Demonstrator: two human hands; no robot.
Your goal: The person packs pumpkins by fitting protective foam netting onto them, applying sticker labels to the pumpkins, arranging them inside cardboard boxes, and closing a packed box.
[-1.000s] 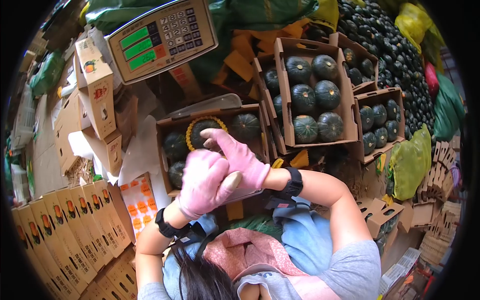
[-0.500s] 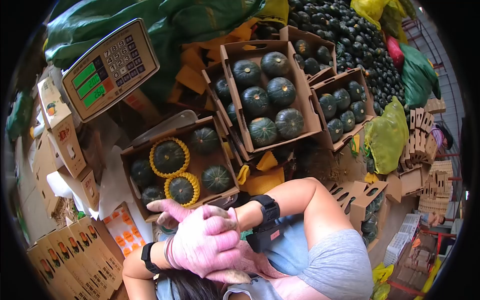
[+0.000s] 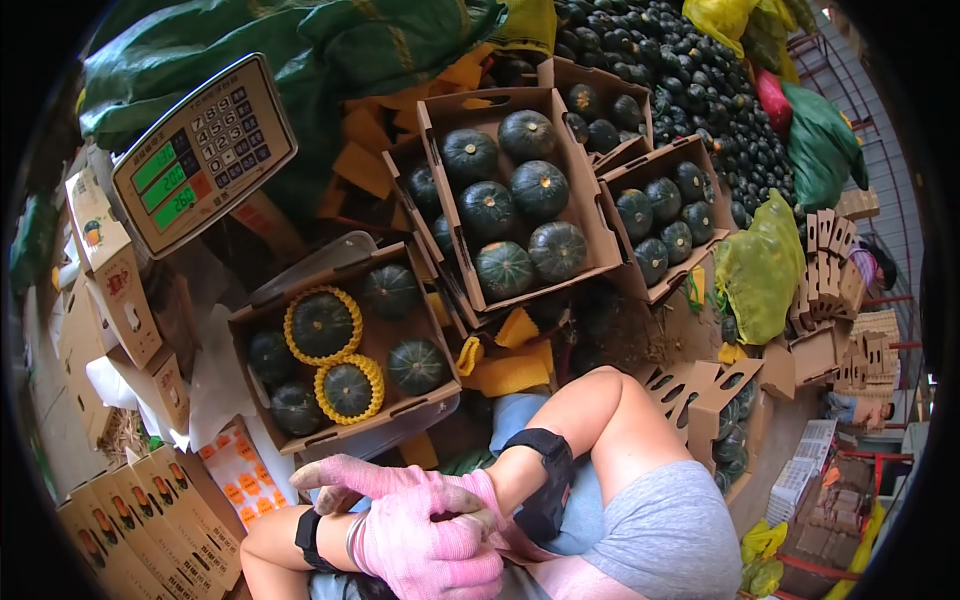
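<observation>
Both my hands wear pink knit gloves with soiled fingertips and overlap low in the picture. My left hand (image 3: 430, 545) is in front, its fingers curled against the palm and cuff area of the other glove. Behind it, my right hand (image 3: 370, 478) points left, fingers stretched out and holding nothing visible; part of it is covered. Just above them sits an open cardboard box (image 3: 400, 408) of dark green squashes. Two of these, an upper squash (image 3: 324, 325) and a lower squash (image 3: 348, 388), wear yellow foam nets.
A digital scale display (image 3: 205, 155) stands upper left. More boxed squashes (image 3: 487, 208) are behind, with a large squash heap (image 3: 690, 90) beyond. Flat printed cartons (image 3: 150, 520) and a sheet of orange stickers (image 3: 240, 475) lie left. A yellow-green mesh sack (image 3: 762, 270) is right.
My hands have moved down, away from the box, and now uncover its front edge. The left hand's fingers have curled in more at the right glove. The view has shifted slightly.
</observation>
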